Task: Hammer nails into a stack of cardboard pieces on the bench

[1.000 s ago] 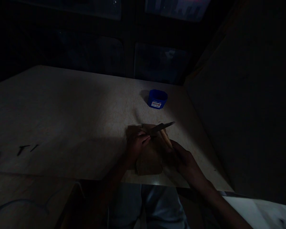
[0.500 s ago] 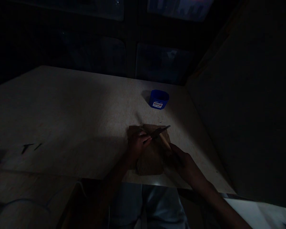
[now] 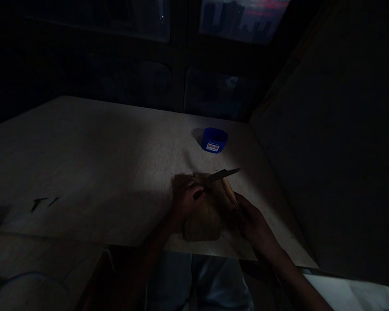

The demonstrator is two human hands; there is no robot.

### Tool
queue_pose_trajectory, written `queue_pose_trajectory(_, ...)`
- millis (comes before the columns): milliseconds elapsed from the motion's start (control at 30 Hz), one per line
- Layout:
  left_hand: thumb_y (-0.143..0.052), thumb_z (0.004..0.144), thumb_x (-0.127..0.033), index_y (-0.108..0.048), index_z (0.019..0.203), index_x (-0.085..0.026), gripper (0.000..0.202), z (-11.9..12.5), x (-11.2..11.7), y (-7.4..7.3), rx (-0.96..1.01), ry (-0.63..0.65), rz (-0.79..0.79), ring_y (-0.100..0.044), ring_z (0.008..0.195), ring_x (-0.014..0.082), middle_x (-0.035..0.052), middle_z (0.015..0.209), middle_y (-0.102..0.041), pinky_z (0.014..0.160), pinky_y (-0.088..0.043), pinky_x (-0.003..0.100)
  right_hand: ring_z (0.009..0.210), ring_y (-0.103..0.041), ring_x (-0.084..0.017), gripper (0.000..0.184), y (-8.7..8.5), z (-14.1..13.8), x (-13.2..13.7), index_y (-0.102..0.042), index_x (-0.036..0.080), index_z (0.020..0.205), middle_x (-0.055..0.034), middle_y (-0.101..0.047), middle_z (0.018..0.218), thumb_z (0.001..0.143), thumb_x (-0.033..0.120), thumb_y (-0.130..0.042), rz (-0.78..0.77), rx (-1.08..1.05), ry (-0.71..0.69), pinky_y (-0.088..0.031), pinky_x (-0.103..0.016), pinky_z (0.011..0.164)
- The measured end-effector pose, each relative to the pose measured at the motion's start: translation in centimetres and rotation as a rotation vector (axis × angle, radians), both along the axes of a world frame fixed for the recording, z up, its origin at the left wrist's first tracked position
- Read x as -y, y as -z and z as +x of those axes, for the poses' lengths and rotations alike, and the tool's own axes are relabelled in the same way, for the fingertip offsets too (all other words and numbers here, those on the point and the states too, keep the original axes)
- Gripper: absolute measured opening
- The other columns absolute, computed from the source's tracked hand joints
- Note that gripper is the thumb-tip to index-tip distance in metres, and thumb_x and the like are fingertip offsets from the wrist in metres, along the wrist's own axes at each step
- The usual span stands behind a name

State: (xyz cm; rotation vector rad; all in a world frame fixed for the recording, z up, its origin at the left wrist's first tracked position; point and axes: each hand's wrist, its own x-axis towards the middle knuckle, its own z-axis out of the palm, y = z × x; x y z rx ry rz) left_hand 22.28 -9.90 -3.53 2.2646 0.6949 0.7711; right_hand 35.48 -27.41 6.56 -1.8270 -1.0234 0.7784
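While R hand (image 3: pixel 251 218) grip is closed abt. hammer (image 3: pixel 228 188) handle, L hand (image 3: pixel 184 199) is over cardboard (image 3: pixel 202 224); L grip indeterminable, v. dark.

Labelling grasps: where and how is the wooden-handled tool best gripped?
Likely by the wooden handle, from the near right, as the right hand holds it: the handle slants toward that side, while the metal head sits crosswise at its far end, tapering rightward.
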Motion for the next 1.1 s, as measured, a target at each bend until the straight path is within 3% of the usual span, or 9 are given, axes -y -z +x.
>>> queue_pose_trajectory(133,-0.071,0.083,-0.026,-0.073,0.102,-0.02,0.019,0.0,-0.3,0.0,0.026,0.027,-0.066,-0.067,0.09,0.0197,0.0063,0.098,-0.071,0.08,-0.055,0.033,0.106,-0.07,-0.029,0.054,0.0,0.3,0.4,-0.061,0.018,0.135,-0.0114,-0.073,0.123,0.096,0.054,-0.052,-0.022,-0.004,-0.004,-0.056,-0.034,0.085)
queue_pose_trajectory(367,-0.077,0.08,-0.031,-0.07,0.115,-0.022,0.037,-0.2,-1.2,-0.8,-0.036,0.161,-0.138,-0.068,0.096,0.0214,0.0077,0.107,-0.072,0.081,-0.056,0.033,0.108,-0.069,-0.029,0.055,1.9,-0.1,1.4,-0.063,0.019,0.134,-0.0122,-0.073,0.124,0.094,0.056,-0.054,0.016,-0.055,0.033,-0.055,-0.037,0.09)
queue_pose_trajectory(533,-0.074,0.084,-0.033,-0.076,0.104,-0.024,0.021,0.7,-0.7,-0.1,-0.002,0.096,-0.148,-0.069,0.097,0.0216,0.0059,0.105,-0.075,0.087,-0.055,0.034,0.105,-0.069,-0.029,0.055,2.4,-1.6,1.4,-0.066,0.018,0.13,-0.0119,-0.074,0.119,0.092,0.057,-0.055,0.065,-0.09,0.127,-0.055,-0.035,0.086)
queue_pose_trajectory(700,-0.07,0.088,-0.031,-0.079,0.096,-0.023,0.014,1.2,-0.3,0.9,0.035,0.01,-0.165,-0.07,0.091,0.0202,0.0049,0.096,-0.077,0.084,-0.054,0.033,0.089,-0.068,-0.024,0.054,3.6,-3.0,1.1,-0.065,0.018,0.127,-0.0084,-0.074,0.101,0.093,0.058,-0.054,0.081,-0.13,0.196,-0.054,-0.031,0.077)
queue_pose_trajectory(800,-0.071,0.087,-0.029,-0.079,0.093,-0.023,0.012,1.1,-0.3,1.0,0.055,0.003,-0.169,-0.069,0.089,0.0195,0.0045,0.095,-0.076,0.082,-0.054,0.032,0.084,-0.067,-0.023,0.052,4.4,-3.5,0.9,-0.068,0.017,0.116,-0.0073,-0.074,0.093,0.092,0.061,-0.054,0.067,-0.158,0.216,-0.052,-0.029,0.074)
queue_pose_trajectory(900,-0.07,0.087,-0.03,-0.079,0.091,-0.023,0.012,1.1,-0.3,1.0,0.059,-0.01,-0.169,-0.069,0.089,0.0194,0.0048,0.093,-0.075,0.082,-0.054,0.031,0.094,-0.068,-0.027,0.053,4.9,-3.9,0.7,-0.07,0.017,0.11,-0.0109,-0.075,0.105,0.09,0.063,-0.056,0.073,-0.195,0.245,-0.053,-0.032,0.079)
queue_pose_trajectory(1100,-0.069,0.087,-0.03,-0.078,0.092,-0.023,0.013,1.1,-0.3,1.4,0.053,-0.002,-0.185,-0.069,0.091,0.0194,0.0052,0.093,-0.075,0.084,-0.054,0.032,0.114,-0.065,-0.031,0.056,5.5,-4.5,0.7,-0.07,0.019,0.121,-0.0117,-0.07,0.126,0.09,0.064,-0.056,0.096,-0.229,0.288,-0.052,-0.036,0.092)
